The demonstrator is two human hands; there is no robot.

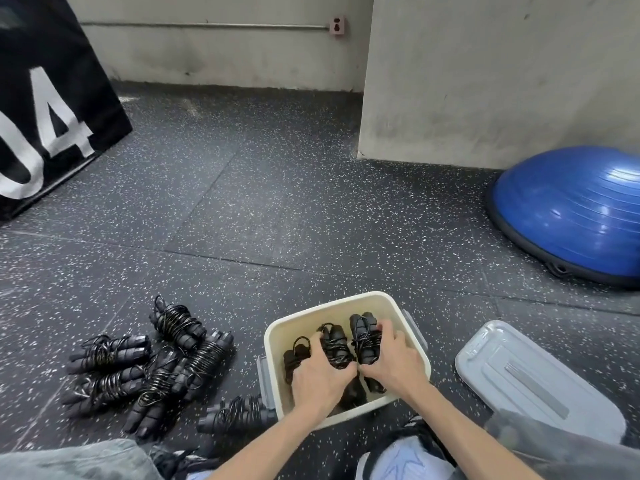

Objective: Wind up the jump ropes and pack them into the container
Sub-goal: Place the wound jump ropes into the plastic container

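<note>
Lower centre of the frame: cream container [332, 308] sits on the speckled floor [277, 209], both hands inside it. Left hand [320, 374] is laid over the middle wound rope [334, 344], fingers curled on it; grip looks clenched on that bundle. Right hand [391, 362] is closed around the rightmost rope [363, 332]. A third bundle [294, 355] lies at the container's left side, partly hidden by the left hand. Lower left of the frame: a pile of wound jump ropes [152, 358] is left on the floor, one more bundle [235, 414] touching or just beside the container's near-left corner. Grey lid [533, 379] lies flat at lower right, apart from the container. Blue half-ball [571, 209] at right edge, against the wall [485, 64].
</note>
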